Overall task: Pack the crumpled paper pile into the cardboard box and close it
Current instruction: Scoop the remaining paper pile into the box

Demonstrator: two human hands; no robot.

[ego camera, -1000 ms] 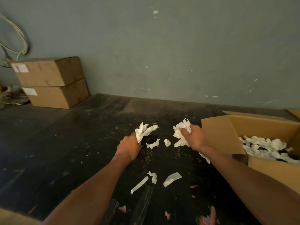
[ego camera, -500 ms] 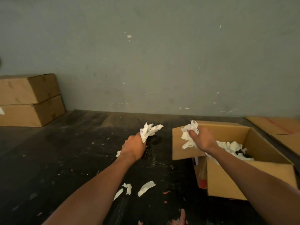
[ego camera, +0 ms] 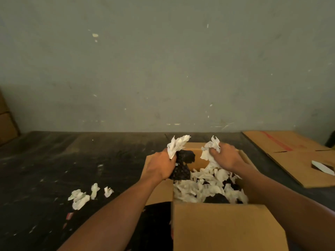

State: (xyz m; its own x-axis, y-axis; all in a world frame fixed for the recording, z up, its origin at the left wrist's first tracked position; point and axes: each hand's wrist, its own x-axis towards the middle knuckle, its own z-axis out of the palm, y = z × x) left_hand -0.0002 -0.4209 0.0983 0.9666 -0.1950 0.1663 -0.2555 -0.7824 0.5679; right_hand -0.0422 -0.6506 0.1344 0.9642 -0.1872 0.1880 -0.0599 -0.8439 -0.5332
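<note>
Both hands are over the open cardboard box [ego camera: 226, 227], and each one has a fistful of paper. The left hand [ego camera: 159, 167] is curled tight around a wad of white paper [ego camera: 176, 144] and some dark stuff, right above the box's left edge. The right hand [ego camera: 225, 156] squeezes another white wad [ego camera: 211, 147] above the far side of the box. Inside the box there is already a big heap of crumpled paper [ego camera: 203, 187], white with dark bits mixed in, so I think most of the packing is done. A few small scraps [ego camera: 81, 196] lie on the dark floor [ego camera: 54, 169] to the left of the box, well apart from it. These need to be picked up too. The box flaps are all open, so closing the box is not yet done. A flat sheet of cardboard [ego camera: 290, 156] lies on the floor to the right.
</note>
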